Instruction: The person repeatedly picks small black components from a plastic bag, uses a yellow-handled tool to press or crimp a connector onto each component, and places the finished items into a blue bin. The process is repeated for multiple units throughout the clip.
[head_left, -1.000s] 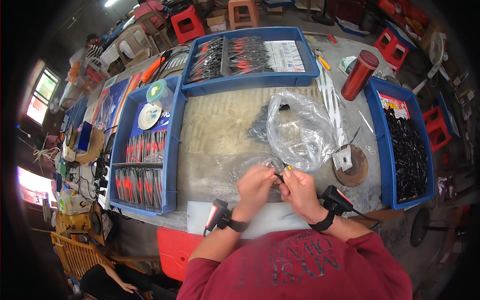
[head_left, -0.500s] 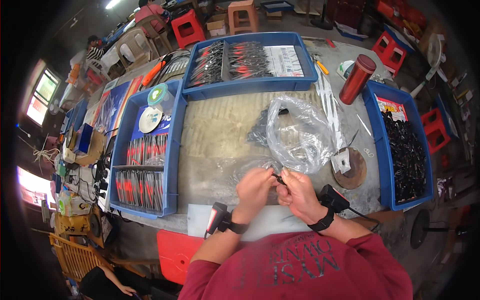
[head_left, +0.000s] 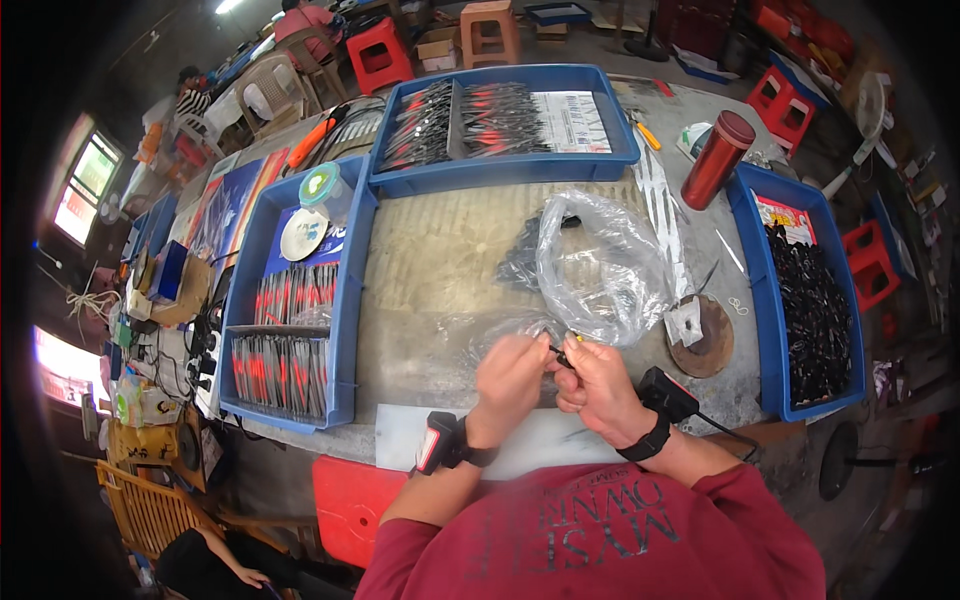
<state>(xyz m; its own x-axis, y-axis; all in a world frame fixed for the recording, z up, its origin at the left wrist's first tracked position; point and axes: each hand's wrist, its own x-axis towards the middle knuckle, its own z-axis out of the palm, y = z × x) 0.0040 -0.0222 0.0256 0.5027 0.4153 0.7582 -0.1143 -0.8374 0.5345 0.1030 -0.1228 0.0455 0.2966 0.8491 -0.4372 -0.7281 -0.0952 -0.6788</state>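
Note:
My left hand (head_left: 513, 375) and my right hand (head_left: 600, 380) meet over the near edge of the table, fingers closed in pinches. Between their fingertips runs a small thin black piece (head_left: 556, 350), too small for me to tell its kind. A speck of yellow shows by the right thumb. Just beyond my hands lies a clear plastic bag (head_left: 605, 300), crumpled and spread in a ring. Dark pieces (head_left: 520, 262) show at the bag's left side. Beneath my forearms is a pale flat board (head_left: 400, 430).
Blue trays stand around: a far one (head_left: 500, 178) and a left one (head_left: 345, 385) with packed slim pieces, a right one (head_left: 775, 350) with black pieces. A red flask (head_left: 717, 160) stands far right. A round brown disc (head_left: 705, 345) lies right of the bag. A person sits lower left.
My left hand has turned slightly at the wrist, and its wrist device has tilted. The right hand stays nearly in place, with the black piece still between both hands.

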